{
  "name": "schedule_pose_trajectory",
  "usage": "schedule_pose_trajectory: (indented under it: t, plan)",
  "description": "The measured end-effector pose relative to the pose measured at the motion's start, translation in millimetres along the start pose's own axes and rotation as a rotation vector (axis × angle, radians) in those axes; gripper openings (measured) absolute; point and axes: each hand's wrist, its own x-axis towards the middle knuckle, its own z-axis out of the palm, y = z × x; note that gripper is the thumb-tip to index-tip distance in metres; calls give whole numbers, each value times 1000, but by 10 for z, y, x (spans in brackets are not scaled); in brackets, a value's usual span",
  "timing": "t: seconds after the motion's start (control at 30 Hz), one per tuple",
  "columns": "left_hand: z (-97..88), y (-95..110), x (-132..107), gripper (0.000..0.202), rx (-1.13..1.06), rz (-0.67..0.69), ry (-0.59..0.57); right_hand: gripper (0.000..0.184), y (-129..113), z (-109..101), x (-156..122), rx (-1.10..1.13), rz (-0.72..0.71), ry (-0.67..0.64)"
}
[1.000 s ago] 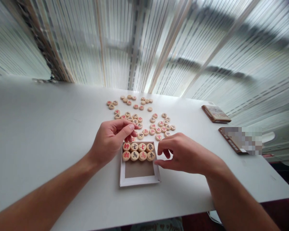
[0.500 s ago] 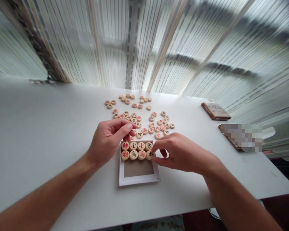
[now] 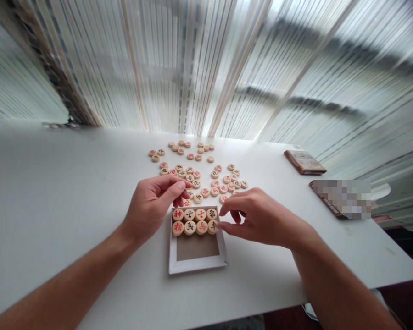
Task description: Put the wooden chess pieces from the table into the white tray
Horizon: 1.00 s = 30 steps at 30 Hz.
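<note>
A shallow white box (image 3: 198, 266) with a brown bottom lies in front of me on the table. Two rows of round wooden xiangqi pieces (image 3: 190, 228), marked in red and black characters, fill its far part. My left hand (image 3: 160, 197) hovers at the box's far left corner, fingers curled and thumb against the index finger; whatever is inside, if anything, is hidden. Over the box's right rim, my right hand (image 3: 251, 213) has thumb and index finger apart. Its thumb tip is at the edge of a black-marked piece (image 3: 212, 227), apparently touching it.
More loose xiangqi pieces (image 3: 223, 188) are scattered beyond the box on the white table (image 3: 89, 183), some face down. A brown-edged box (image 3: 304, 162) and another flat, partly blurred item (image 3: 340, 199) lie at the right. Striped curtains (image 3: 165, 68) hang behind the table.
The view has tilted up slightly, so the table things sit lower in the picture. My right fingertips have drawn slightly back from the pieces; both hands otherwise keep nearly the same pose.
</note>
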Motion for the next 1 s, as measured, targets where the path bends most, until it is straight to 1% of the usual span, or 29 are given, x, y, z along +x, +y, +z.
schedule_pose_trajectory:
  t: [0.1, 0.17, 0.23, 0.27, 0.3, 0.4, 0.53, 0.87, 1.0]
  plan:
    - [-54, -29, 46, 18, -20, 9, 34, 21, 141, -13, 0, -8, -3, 208]
    - [-108, -57, 86, 17, -31, 25, 69, 29, 269, -16, 17, -38, 75, 358]
    - [-163, -84, 127, 17, -29, 40, 103, 32, 412, -14, 45, -52, 190, 493]
    - [-188, -95, 145, 18, -25, 44, 118, 31, 484, -9, 60, -42, 246, 544]
    - [-208, -103, 162, 18, -19, 49, 132, 31, 552, -2, 75, -32, 280, 565]
    - [-246, -113, 199, 18, -12, 61, 165, 32, 712, 40, 114, 14, 318, 547]
    - [-266, -110, 225, 18, -4, 62, 175, 31, 790, 109, 141, 73, 307, 473]
    - [-288, -81, 246, 22, 89, 57, 181, 29, 737, 187, 155, 102, 239, 457]
    - [-371, -74, 295, 25, 162, 83, 219, 27, 705, 228, 173, 109, 203, 470]
